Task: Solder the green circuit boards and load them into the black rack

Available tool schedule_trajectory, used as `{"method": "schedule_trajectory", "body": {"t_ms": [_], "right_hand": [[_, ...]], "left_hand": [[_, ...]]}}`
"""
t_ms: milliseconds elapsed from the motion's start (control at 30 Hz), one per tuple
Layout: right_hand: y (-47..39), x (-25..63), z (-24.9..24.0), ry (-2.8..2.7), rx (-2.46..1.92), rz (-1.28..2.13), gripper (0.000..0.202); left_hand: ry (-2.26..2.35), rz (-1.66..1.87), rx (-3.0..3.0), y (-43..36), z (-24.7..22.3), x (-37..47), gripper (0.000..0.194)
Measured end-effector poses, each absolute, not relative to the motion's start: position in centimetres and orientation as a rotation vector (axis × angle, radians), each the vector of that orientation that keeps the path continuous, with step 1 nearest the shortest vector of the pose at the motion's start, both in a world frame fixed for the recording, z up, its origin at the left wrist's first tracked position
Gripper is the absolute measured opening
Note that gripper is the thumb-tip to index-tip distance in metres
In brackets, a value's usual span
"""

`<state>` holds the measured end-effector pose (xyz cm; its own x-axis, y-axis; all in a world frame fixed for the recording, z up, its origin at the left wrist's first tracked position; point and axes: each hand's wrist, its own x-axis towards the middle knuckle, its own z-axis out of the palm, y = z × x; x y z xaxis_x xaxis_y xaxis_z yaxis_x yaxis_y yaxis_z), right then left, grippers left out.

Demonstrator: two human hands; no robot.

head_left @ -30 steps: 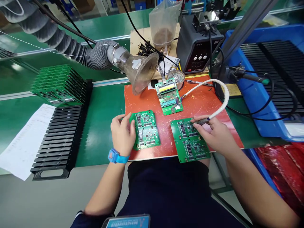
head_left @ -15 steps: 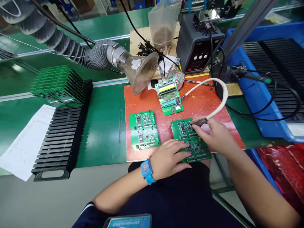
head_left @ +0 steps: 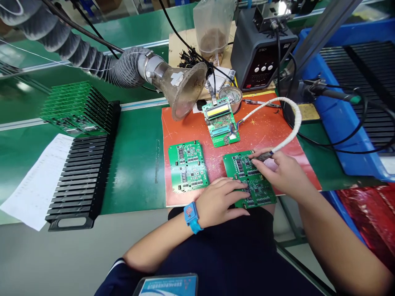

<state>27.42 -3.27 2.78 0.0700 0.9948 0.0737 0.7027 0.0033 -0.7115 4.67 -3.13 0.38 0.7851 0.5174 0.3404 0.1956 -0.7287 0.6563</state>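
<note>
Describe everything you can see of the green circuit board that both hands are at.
The green circuit board is a thin, flat, roughly square panel with a glossy look. Its two similar halves each carry a dark, apparently unlit digit display and small dark chips. It lies slightly turned on the red mat, its near edge jutting past the mat. The left hand rests on its lower left, partly covering the nearer display. The right hand holds a probe at the farther half; tip contact is unclear.

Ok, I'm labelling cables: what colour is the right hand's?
The cable is white, clearest in the head view.
</note>
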Motion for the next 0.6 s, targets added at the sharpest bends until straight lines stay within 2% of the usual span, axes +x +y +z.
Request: {"method": "schedule_trajectory", "body": {"t_ms": [367, 600], "right_hand": [[-3.24, 27.46, 2.71, -1.673, -1.736, 0.665, 0.018], [-3.18, 27.37, 2.96, -1.669, -1.764, 0.667, 0.018]], "left_hand": [[0.526, 0.697, 2.326, -3.13, 0.60, 4.62, 0.037], [0.528, 0.637, 2.342, -3.11, 0.78, 4.63, 0.025]]}}
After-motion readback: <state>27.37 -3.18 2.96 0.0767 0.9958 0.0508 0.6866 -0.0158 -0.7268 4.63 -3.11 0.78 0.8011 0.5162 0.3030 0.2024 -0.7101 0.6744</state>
